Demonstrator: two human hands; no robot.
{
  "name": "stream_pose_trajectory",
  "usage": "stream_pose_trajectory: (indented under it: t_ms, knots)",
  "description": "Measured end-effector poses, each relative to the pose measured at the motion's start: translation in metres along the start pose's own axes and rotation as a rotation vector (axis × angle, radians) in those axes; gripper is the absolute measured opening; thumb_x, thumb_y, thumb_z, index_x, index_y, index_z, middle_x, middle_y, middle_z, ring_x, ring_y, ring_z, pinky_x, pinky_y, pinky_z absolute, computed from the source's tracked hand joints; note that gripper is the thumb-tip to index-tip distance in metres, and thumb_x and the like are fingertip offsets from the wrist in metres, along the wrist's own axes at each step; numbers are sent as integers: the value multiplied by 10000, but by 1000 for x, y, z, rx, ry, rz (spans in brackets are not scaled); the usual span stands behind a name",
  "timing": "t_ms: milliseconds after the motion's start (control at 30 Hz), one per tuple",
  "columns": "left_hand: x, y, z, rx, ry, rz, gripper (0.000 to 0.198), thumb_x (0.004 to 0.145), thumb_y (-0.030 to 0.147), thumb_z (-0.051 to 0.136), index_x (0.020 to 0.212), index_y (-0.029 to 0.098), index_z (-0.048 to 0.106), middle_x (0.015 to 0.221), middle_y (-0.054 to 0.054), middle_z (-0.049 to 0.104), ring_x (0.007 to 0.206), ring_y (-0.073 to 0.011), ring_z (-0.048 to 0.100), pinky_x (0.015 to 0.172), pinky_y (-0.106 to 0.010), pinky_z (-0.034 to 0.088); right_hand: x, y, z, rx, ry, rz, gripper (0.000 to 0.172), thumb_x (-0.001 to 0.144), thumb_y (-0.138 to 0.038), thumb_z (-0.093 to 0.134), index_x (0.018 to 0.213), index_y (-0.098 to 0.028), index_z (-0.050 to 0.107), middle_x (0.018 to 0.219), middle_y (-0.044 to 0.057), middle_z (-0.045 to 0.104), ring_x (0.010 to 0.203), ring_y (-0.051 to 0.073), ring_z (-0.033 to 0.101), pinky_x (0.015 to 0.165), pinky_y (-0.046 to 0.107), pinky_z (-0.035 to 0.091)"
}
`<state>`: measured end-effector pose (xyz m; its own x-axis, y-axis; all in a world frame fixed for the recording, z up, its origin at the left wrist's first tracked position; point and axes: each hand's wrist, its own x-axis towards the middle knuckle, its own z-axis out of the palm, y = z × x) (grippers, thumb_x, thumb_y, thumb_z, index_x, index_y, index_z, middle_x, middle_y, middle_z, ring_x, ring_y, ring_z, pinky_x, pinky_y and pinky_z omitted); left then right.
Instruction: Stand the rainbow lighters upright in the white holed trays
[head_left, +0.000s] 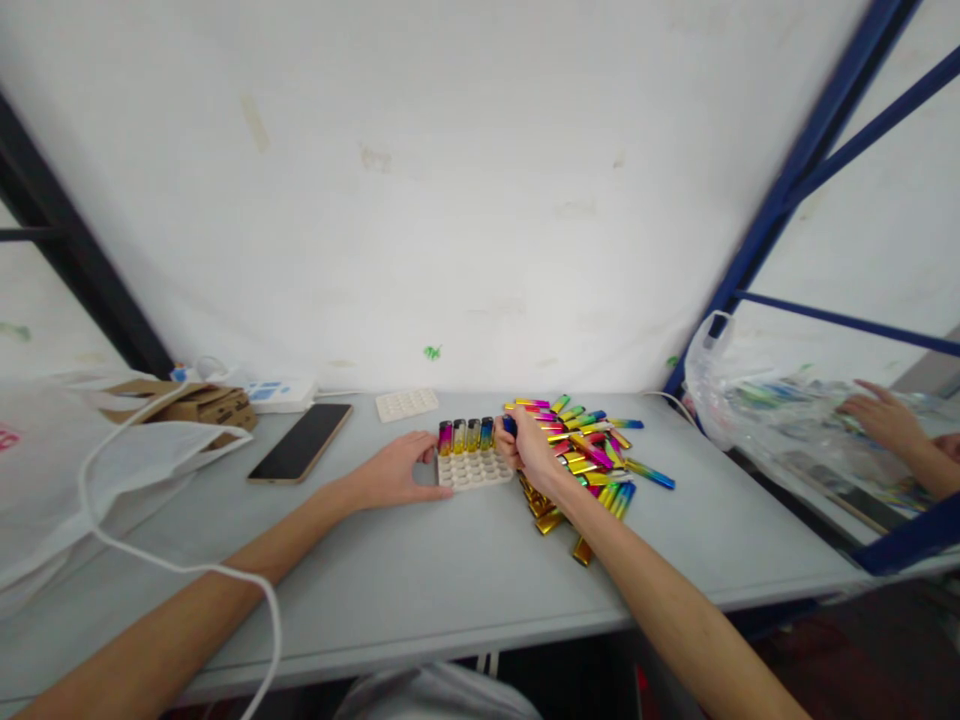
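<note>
Standing in the room, I observe a person seated at a grey counter (420, 580), with both hands at a small off-white tray (471, 472) with rows of round holes. The tray lies on the counter, directly in front of the person.

Left hand (401, 470): curved about the tray's left end, thumb at the front corner, bent fingers towards the back. Whether it grips firmly or merely steadies, I cannot tell.

Right hand (529, 448): fingers closed around a shiny dark-blue lighter-shaped piece (510, 425), mostly concealed by the hand, near the tray's back right corner.

Four upright metallic lighter-shaped pieces (459, 437), coloured magenta, gold and blue with dark tops, occupy the tray's back row. The visible front holes are unfilled.

Right of the tray, partly behind the right hand and forearm, lies a loose heap of glossy multicoloured lighter-shaped pieces (596, 454).

Also noted: a second off-white tray (406, 404) near the wall; a black-screened phone with a gold edge (301, 443) left of the left hand; a brown cardboard box (225, 408) farther left. Beyond a blue metal frame (780, 205), a co-worker's hand (885, 415) is above clear plastic packaging (765, 400).
</note>
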<state>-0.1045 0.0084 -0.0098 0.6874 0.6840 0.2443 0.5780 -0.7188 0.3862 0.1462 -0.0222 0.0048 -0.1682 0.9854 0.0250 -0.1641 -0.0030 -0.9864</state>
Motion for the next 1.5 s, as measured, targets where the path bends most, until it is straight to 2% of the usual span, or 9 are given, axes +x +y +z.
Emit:
stream_pose_trajectory:
  t_ms: [100, 200, 367, 533, 633, 767, 1033, 1233, 1500]
  knots:
    - [0, 2, -1, -1, 13, -1, 559, 753, 721, 742, 897, 201, 594, 879, -43, 633, 805, -259, 615, 741, -338, 458, 2, 0, -1, -66, 20, -60, 547, 942, -666, 460, 615, -229, 434, 511, -86, 252, 414, 78, 188, 410, 231, 140]
    - [0, 3, -1, -14, 14, -2, 557, 749, 720, 746, 892, 202, 602, 879, -41, 634, 806, -256, 611, 743, -339, 460, 0, -4, -2, -66, -88, -162, 563, 927, -752, 503, 820, -206, 585, 605, -74, 355, 459, 89, 303, 452, 232, 265]
    - [-1, 2, 0, -9, 16, -11, 571, 748, 724, 743, 918, 190, 632, 880, -48, 630, 819, -267, 610, 753, -354, 467, -14, -19, -4, -218, -283, -280, 478, 1015, -665, 491, 1150, -229, 630, 832, -10, 585, 731, 154, 580, 717, 297, 496]
    - [-1, 2, 2, -12, 22, -19, 600, 739, 729, 754, 970, 187, 639, 907, -58, 648, 822, -264, 614, 761, -359, 478, -24, -25, 0, -594, -230, -491, 412, 948, -602, 674, 993, -194, 694, 974, 63, 685, 903, 204, 623, 843, 340, 496]
    - [-1, 4, 4, 1, 33, -28, 595, 733, 737, 760, 938, 195, 626, 899, -61, 647, 825, -272, 619, 766, -368, 481, -22, -20, 4, -832, -172, -616, 386, 919, -580, 724, 879, -196, 708, 935, 73, 688, 845, 204, 613, 811, 331, 475]
    - [-1, 6, 7, 17, 54, -34, 589, 725, 740, 761, 918, 200, 623, 886, -63, 644, 816, -273, 613, 757, -374, 486, -16, -10, 10, -890, -91, -513, 360, 1005, -533, 626, 845, -214, 673, 720, 19, 676, 662, 179, 598, 686, 286, 424]
    - [1, 8, 10, 19, 55, -30, 584, 737, 730, 758, 907, 190, 617, 899, -79, 645, 846, -288, 616, 777, -386, 488, -9, 6, 19, -863, -89, -415, 193, 1040, -386, 605, 959, -219, 657, 796, 39, 745, 713, 198, 691, 691, 277, 448]
    - [1, 9, 11, 4, 68, -23, 571, 742, 715, 761, 921, 190, 626, 909, -79, 651, 858, -294, 628, 791, -390, 497, -7, 3, 30, -1207, -47, -468, 174, 1071, -339, 566, 1021, -189, 639, 1022, 130, 755, 940, 246, 709, 800, 309, 470]
    - [2, 7, 10, 18, 65, -20, 545, 741, 720, 749, 837, 212, 577, 872, -68, 640, 830, -284, 622, 758, -377, 491, -8, 2, 44, -1511, 39, -356, 348, 1067, -498, 524, 1006, -192, 679, 985, 161, 766, 850, 258, 714, 695, 305, 447]
